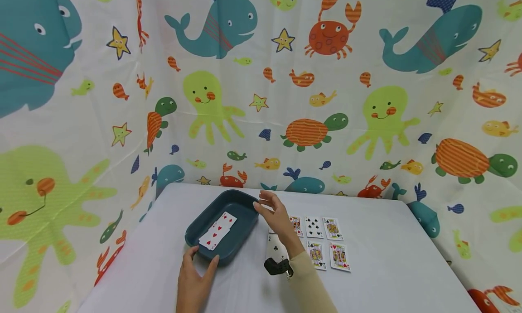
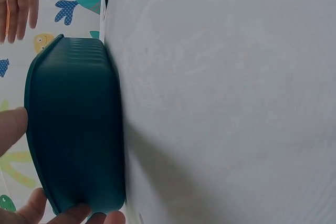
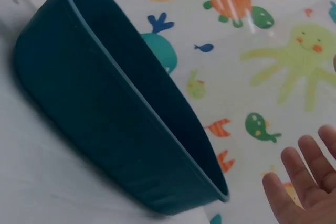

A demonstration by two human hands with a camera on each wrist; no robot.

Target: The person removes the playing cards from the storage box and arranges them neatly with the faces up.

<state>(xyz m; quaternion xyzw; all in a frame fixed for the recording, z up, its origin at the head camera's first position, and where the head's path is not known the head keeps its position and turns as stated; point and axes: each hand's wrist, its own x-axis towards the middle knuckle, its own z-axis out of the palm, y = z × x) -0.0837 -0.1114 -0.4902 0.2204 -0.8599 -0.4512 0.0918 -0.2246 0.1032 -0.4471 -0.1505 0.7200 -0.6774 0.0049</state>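
A dark teal plastic tub stands on the table at left of centre, with several overlapping red-suit playing cards face up in it. At its near corner my left hand grips the tub. The left wrist view shows thumb and fingertips spread around the end of the tub. My right hand is beside the far right corner, fingers loosely extended. In the right wrist view that right hand stands apart from the tub and holds nothing.
Right of the tub, playing cards lie face up in two rows, among them a spade card and a face card. My right forearm covers part of them. A sea-animal curtain hangs behind the white table.
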